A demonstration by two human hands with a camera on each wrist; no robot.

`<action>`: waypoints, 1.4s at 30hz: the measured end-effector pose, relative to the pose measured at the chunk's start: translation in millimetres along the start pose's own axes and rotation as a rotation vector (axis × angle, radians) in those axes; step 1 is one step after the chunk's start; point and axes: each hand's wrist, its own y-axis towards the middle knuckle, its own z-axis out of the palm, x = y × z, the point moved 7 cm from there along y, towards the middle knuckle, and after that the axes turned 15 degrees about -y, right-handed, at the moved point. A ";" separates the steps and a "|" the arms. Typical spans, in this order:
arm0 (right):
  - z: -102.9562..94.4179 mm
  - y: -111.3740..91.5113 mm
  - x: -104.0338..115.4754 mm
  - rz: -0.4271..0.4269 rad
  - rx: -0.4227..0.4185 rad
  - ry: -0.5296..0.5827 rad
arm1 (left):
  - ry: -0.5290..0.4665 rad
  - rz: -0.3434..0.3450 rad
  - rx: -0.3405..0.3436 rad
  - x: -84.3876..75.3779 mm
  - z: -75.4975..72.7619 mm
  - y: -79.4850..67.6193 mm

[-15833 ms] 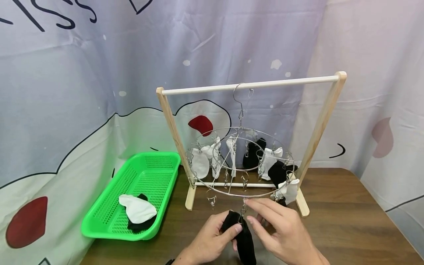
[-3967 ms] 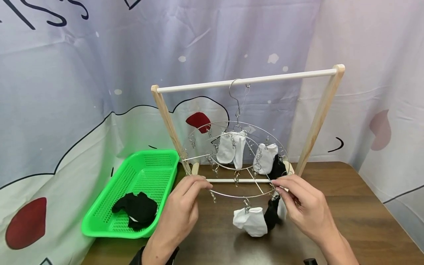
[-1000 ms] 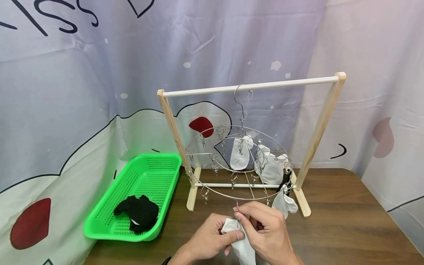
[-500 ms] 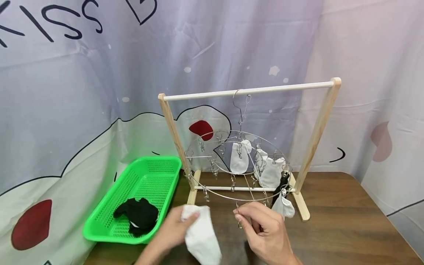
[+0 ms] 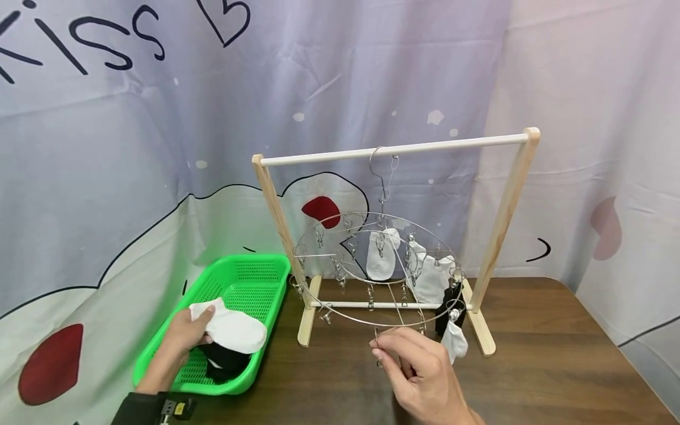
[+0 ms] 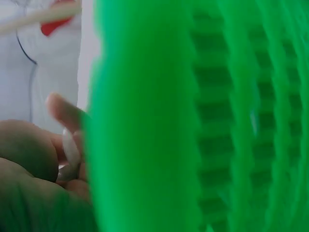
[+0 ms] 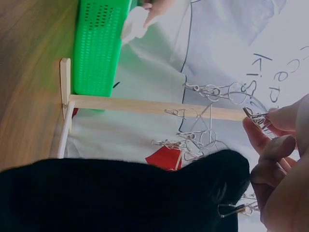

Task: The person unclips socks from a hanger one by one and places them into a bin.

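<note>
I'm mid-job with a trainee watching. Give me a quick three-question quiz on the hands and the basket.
1. Which hand holds a white sock at the green basket?
2. Fill in: the right hand pinches a metal ____ beneath the wire ring.
3. What colour is most of the cloth lying in the basket? A) red B) black C) blue

Key: 1. The left hand. 2. clip. 3. B.

We see a brown wood-grain desk [image 5: 536,342]; on it stand a green perforated basket [image 5: 252,295] and a wooden rack [image 5: 441,146].
</note>
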 end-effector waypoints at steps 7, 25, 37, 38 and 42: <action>2.1 -0.7 -0.8 0.004 0.018 -0.032 | 0.092 -0.045 0.048 25.9 -18.3 8.7; 7.3 -2.0 0.8 -0.068 0.052 -0.157 | 0.304 1.244 -0.018 -173.7 122.0 -167.1; 12.8 -17.4 -6.9 -0.109 0.069 -0.241 | 0.281 1.520 0.194 -213.3 212.8 -227.0; 12.8 -17.8 -7.1 -0.112 0.071 -0.239 | 0.267 1.514 0.192 -212.1 215.0 -225.6; 11.7 -16.9 -5.8 -0.135 0.078 -0.241 | 0.198 1.495 0.198 -209.2 218.8 -219.3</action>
